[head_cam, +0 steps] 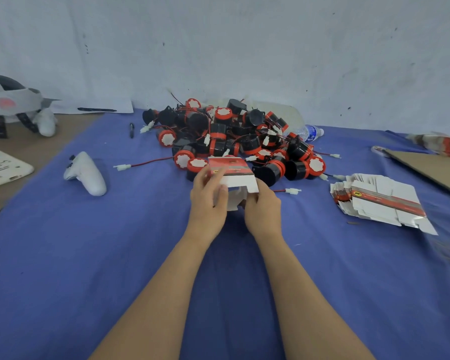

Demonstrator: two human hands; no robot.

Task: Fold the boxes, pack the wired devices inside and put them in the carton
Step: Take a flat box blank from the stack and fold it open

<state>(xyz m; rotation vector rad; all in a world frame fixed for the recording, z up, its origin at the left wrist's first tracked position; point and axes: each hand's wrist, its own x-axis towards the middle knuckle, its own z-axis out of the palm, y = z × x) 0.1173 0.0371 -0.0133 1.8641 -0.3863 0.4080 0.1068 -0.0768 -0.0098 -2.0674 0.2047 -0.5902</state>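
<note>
Over the blue cloth, both hands hold a small red-and-white box (234,175), partly folded, with a white flap hanging open toward me. My left hand (209,197) grips its left side, thumb and fingers curled round it. My right hand (263,209) pinches the lower right flap. Just behind the box lies a pile of black-and-red wired devices (234,136) with red leads and white plugs. A stack of flat unfolded boxes (379,201) lies at the right. A brown carton flap (431,170) shows at the far right edge.
A white controller (87,174) lies on the cloth (89,255) at the left. Beyond it are a headset with straps (13,105) and a white tray (3,166). A plastic water bottle (309,132) lies behind the pile, a black pen (131,129) nearby. A white wall stands behind.
</note>
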